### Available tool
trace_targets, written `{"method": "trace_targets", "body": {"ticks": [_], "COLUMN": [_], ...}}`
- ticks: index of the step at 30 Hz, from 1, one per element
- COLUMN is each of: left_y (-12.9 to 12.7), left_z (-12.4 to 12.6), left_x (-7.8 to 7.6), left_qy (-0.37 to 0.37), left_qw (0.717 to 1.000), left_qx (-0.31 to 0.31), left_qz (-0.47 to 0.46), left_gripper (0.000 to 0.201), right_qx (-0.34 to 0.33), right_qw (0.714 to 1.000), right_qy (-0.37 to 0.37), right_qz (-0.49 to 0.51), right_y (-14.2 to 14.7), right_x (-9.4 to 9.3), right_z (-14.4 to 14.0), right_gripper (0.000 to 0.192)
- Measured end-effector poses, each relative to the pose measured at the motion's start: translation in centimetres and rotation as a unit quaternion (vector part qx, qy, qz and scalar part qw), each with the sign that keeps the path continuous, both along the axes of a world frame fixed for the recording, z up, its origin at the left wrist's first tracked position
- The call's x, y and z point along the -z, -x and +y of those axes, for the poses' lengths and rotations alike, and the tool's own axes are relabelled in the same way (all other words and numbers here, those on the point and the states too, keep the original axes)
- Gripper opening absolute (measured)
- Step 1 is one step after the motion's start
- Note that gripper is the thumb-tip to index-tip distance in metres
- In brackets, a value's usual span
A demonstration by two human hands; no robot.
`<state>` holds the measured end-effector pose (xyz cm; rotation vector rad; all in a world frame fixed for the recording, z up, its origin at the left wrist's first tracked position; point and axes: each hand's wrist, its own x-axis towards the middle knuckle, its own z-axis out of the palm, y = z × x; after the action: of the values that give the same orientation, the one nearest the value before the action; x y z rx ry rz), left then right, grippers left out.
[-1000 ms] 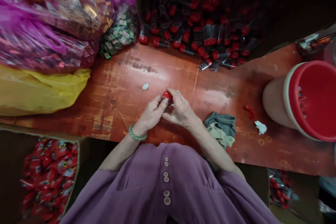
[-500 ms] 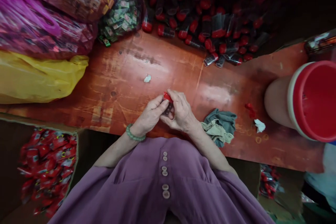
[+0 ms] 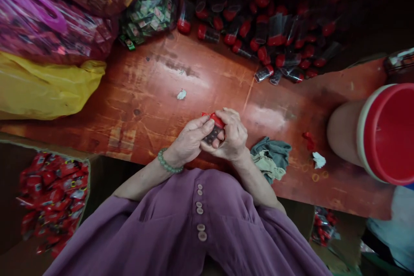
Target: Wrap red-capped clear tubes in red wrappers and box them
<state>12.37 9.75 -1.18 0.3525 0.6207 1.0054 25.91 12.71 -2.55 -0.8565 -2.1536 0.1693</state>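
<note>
- The table [image 3: 200,73] was worn reddish wood, scuffed, with dull glossy patches.
- The small vial [image 3: 211,131] looked like clear plastic under a glossy red cap.
- The piled vials [image 3: 268,30] along the far edge were the same shiny plastic.
- The bags [image 3: 48,82] at the far left corner were thin, crinkled plastic film.
- The rag [image 3: 271,157] near the front edge was soft, matt cloth.

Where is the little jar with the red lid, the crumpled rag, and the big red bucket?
little jar [image 3: 214,128], head view, on its red lid.
crumpled rag [image 3: 271,155], head view, middle of the cloth.
big red bucket [image 3: 362,138], head view, on its rim.
</note>
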Motion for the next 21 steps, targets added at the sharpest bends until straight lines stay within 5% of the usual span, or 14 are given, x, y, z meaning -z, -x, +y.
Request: {"method": "trace_targets", "body": {"ticks": [5,13,16,21], "left_y": [0.0,-1.0,-0.9,0.5], "left_z": [0.7,1.1,1.0,0.7], "left_x": [0.4,1.5,1.9,1.8], "left_qy": [0.014,0.078,0.075,0.014], "left_qw": [1.0,0.993,0.995,0.997], "left_qx": [-0.003,-0.002,0.005,0.073], "left_qz": [-0.022,-0.084,-0.071,0.009], "left_gripper": [0.035,0.03,0.035,0.053], "right_qx": [-0.023,-0.097,-0.081,-0.058], "right_qw": [0.992,0.94,0.929,0.957], "right_qy": [0.123,0.306,0.332,0.274], "right_qz": [0.015,0.119,0.137,0.079], "right_y": [-0.4,-1.1,-0.8,-1.2], "right_x": [0.3,1.0,1.3,1.2], "right_z": [0.0,0.4,0.1,0.3], "right_gripper": [0.075,0.084,0.082,0.078]}}
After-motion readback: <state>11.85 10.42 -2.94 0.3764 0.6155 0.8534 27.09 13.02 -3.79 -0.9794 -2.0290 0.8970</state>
